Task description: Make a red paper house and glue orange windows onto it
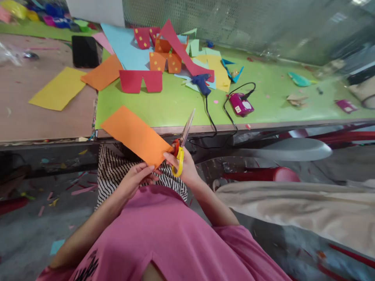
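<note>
A flat orange sheet of paper (136, 134) hangs over the table's front edge, above my lap. Its near corner is pinched in my left hand (139, 175), thumb on top. My right hand (186, 166) has the scissors (180, 158) with yellow and red handles, their blades pointing up and away from the paper. The right thumb also touches the sheet's right corner. On the table beyond lie a red paper cutout with a notch (140, 82) and orange cutouts with yellow dots (165, 61).
A blue glue gun (201, 82) lies on the green tabletop (175, 111), its cord running near a purple power socket (241, 104). A dark phone (85, 51), yellow paper (58, 89) and more coloured sheets are around. Another person's light trousers (293, 203) are at right.
</note>
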The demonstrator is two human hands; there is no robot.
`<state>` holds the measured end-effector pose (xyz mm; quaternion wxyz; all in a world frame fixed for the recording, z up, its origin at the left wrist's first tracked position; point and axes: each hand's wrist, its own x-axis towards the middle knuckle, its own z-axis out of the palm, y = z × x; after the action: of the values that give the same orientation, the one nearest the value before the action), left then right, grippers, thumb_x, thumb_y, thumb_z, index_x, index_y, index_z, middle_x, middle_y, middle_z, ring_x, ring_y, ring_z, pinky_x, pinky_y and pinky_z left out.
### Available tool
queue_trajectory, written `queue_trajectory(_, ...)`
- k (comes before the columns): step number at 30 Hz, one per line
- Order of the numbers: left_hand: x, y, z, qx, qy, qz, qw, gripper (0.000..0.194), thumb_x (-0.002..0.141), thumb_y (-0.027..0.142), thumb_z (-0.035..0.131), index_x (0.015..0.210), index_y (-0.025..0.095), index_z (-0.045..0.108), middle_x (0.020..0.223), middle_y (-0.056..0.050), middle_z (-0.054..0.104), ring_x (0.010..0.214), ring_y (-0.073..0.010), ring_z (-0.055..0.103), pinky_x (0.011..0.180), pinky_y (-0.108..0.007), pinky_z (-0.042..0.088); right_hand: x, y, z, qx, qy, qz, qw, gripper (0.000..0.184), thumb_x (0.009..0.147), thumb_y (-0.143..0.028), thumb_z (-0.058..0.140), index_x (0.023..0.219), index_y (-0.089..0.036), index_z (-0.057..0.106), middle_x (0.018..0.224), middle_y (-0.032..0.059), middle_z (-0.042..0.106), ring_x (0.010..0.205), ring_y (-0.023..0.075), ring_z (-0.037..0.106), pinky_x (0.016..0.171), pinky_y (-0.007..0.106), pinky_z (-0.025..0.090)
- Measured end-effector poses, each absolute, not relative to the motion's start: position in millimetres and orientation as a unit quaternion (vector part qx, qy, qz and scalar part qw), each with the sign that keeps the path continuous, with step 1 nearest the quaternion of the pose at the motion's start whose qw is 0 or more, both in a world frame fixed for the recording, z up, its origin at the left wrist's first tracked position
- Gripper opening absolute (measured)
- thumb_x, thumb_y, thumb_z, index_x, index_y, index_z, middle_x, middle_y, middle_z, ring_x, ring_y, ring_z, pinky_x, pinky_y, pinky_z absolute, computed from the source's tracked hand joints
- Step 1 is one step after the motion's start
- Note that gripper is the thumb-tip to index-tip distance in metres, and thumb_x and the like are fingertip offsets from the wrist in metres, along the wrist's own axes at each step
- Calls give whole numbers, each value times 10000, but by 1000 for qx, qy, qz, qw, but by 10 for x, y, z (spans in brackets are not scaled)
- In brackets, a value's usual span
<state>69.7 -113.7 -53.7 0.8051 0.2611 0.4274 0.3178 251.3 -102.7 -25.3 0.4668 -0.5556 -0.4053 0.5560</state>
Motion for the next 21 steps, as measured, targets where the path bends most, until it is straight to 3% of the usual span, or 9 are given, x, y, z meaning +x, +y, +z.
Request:
queue_trajectory(4, 656, -1066, -513, 276, 423, 342, 792, 539, 562, 551, 954, 841, 129, 767, 758, -79, 776, 640, -158, 716, 574, -213, 542, 2557, -920, -184, -534, -441, 571, 442, 463, 710, -460, 857, 909, -255, 492, 732, -91, 467, 591, 83, 416, 561, 245, 363)
queue_trajectory(7, 692, -1000, -460, 274, 445, 336, 784, 493, 493, 482, 983, 734, 125, 743, 663, -49, 732, 548, -126, 656, 498, -198, 488, 2540, -818, -161, -533, -479, 553, 426, 440, 708, -442, 855, 887, -247, 503, 743, -90, 448, 624, 86, 380, 586, 249, 336)
queue_trajectory(13, 842, -885, -302, 246, 450, 410, 754, 431, 531, 459, 955, 729, 147, 732, 668, -16, 711, 540, -93, 610, 486, -186, 466, 2462, -715, -98, -504, -499, 544, 449, 438, 731, -430, 838, 868, -252, 462, 791, -73, 527, 702, 110, 464, 700, 293, 398)
queue_trajectory(21, 867, -829, -256, 330, 435, 432, 718, 435, 627, 540, 904, 810, 170, 767, 741, -56, 756, 594, -137, 659, 540, -241, 510, 2438, -700, -44, -515, -497, 521, 465, 450, 730, -465, 843, 853, -257, 464, 793, -66, 520, 711, 111, 473, 746, 306, 449)
